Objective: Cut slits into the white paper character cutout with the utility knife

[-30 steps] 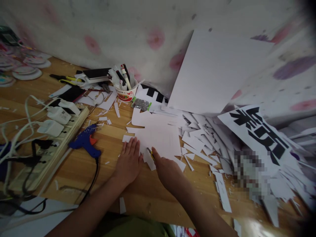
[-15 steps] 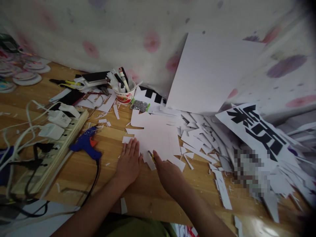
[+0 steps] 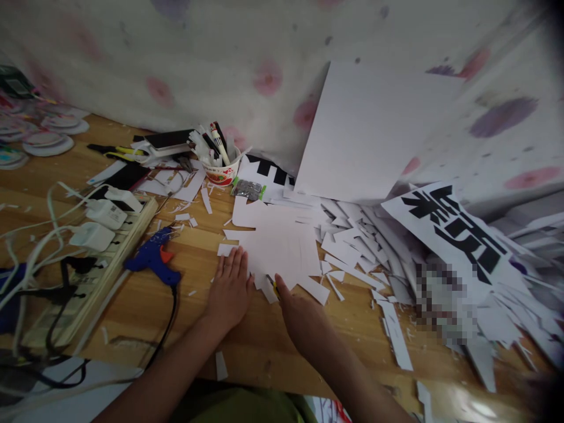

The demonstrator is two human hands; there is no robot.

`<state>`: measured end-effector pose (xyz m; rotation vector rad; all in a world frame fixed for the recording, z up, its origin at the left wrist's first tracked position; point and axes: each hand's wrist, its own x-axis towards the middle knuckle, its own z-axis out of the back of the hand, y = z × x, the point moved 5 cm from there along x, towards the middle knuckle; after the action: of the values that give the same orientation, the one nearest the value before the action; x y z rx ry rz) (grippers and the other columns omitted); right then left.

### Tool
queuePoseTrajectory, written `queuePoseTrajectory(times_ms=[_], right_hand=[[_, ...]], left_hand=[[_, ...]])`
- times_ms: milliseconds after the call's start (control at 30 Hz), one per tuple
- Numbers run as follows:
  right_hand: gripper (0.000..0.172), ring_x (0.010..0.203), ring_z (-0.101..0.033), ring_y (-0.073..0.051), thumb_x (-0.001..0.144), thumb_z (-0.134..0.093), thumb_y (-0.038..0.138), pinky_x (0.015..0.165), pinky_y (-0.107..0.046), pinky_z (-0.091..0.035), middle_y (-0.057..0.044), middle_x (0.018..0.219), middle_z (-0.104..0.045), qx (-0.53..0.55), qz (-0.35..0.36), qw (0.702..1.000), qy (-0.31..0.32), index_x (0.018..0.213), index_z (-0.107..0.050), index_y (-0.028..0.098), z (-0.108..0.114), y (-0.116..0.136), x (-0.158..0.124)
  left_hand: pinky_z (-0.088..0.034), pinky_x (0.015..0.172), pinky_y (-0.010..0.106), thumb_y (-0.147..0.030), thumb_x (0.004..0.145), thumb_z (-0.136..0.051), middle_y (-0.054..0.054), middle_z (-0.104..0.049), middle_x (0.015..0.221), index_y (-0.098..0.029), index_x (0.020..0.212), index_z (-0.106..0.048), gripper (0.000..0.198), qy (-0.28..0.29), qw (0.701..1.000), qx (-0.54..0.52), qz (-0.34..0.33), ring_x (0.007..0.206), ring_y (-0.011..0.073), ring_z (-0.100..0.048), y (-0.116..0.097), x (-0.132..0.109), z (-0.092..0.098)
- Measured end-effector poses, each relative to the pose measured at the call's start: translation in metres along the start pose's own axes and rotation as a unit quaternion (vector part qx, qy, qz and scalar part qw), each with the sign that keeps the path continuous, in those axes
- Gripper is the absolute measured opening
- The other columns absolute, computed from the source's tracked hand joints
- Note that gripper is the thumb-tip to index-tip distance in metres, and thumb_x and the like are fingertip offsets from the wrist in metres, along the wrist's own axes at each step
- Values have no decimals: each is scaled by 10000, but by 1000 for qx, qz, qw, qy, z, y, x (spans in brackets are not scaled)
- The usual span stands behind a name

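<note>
A white foam board cutout (image 3: 282, 247) with notched edges lies flat on the wooden table in front of me. My left hand (image 3: 231, 291) is spread flat over its lower left edge, fingers stretched out, holding nothing. My right hand (image 3: 304, 320) is closed around a yellow utility knife (image 3: 275, 289), the index finger stretched along it. The knife's blade end is at the lower edge of the board, and most of its handle is hidden in my palm.
A blue glue gun (image 3: 154, 258) and a power strip (image 3: 99, 270) with white chargers lie left. Behind stands a cup of pens (image 3: 221, 173). A white panel (image 3: 352, 135) leans on the curtain. White offcuts (image 3: 370, 235) and a printed sheet (image 3: 445, 229) are at the right.
My right hand with the knife has shifted very slightly down and to the right along the board's lower edge. My left hand stays put. The view has turned a little.
</note>
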<state>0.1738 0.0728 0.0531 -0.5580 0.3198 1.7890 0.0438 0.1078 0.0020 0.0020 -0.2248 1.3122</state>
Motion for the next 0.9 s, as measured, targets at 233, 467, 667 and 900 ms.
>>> queuePoseTrajectory(times_ms=[233, 467, 667, 900], right_hand=[[679, 703, -649, -188, 782, -358, -14, 551, -241, -436, -121, 830, -674, 11, 1, 1000, 6, 1413, -130, 90, 0, 1, -4], [628, 705, -652, -193, 817, -381, 34, 566, -239, -435, -109, 816, -685, 48, 12, 999, -22, 1407, -177, 111, -3, -6, -5], [479, 770, -659, -183, 902, -316, 195, 628, -259, -462, -75, 927, -691, 135, -6, 987, -87, 1378, -278, 237, 13, -29, -11], [512, 782, -649, -175, 915, -315, 224, 619, -245, -445, -66, 928, -675, 135, -10, 986, -97, 1409, -180, 246, 9, -17, 22]], left_hand=[[-182, 1085, 446, -298, 875, -325, 160, -295, 1418, -13, 1326, -331, 533, 15, 1000, 12, 3, 1329, 253, -222, 0, 0, 0], [-193, 1080, 451, -298, 868, -331, 166, -296, 1418, -2, 1323, -333, 543, 7, 1000, 18, -3, 1327, 267, -225, 0, 0, 0], [-175, 1085, 467, -299, 870, -326, 178, -293, 1418, 2, 1318, -338, 539, -10, 1000, 6, -13, 1332, 273, -204, 0, -1, -2], [-177, 1087, 473, -310, 873, -325, 178, -339, 1398, -19, 1312, -353, 527, -33, 999, -32, -9, 1338, 257, -190, 2, -1, -4]])
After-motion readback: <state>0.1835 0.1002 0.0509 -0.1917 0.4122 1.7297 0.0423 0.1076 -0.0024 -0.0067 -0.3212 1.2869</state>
